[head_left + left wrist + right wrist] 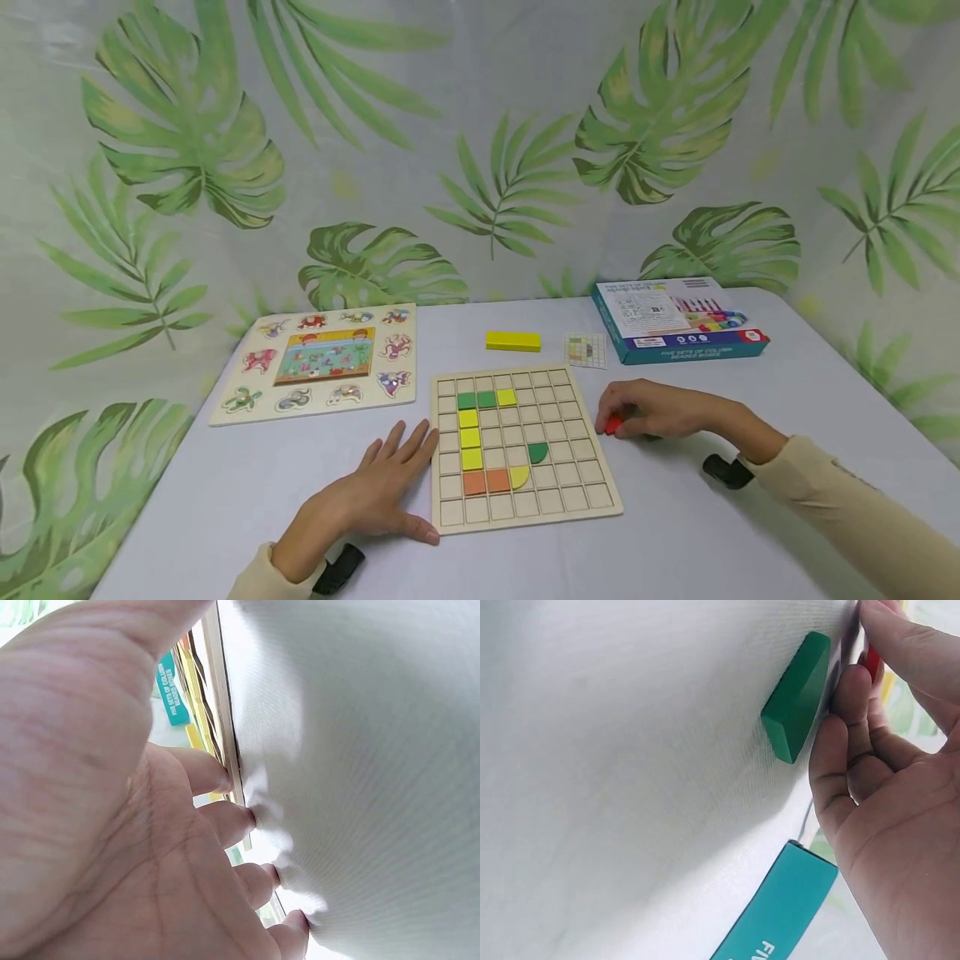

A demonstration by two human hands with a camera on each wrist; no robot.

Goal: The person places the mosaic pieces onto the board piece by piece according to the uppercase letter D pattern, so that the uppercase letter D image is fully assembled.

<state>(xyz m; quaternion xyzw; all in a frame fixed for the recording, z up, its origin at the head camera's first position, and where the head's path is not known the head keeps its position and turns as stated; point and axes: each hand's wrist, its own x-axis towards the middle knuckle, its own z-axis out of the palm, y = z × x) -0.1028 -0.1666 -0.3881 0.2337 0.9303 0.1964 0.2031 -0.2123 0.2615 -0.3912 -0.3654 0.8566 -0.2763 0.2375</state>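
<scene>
A wooden grid board (pixel 585 496) lies flat on the table, with green, yellow and orange pieces set in some of its squares. Spread along its left edge is my left hand (pixel 382 487), its fingertips and thumb on the tabletop and against the board's side. Just off the board's right edge, my right hand (pixel 652 408) pinches a small red piece (pixel 613 423) between thumb and fingers; its full shape is hidden. Under that hand, in the right wrist view, a green block (pixel 799 697) lies on the white cloth, apart from the fingers.
Behind the board are a yellow block (pixel 513 341) and a small pattern card (pixel 585 350). A teal-sided box (pixel 682 321) stands at the back right, with a paper on top. At the back left lies a sea-animal puzzle board (pixel 397 325).
</scene>
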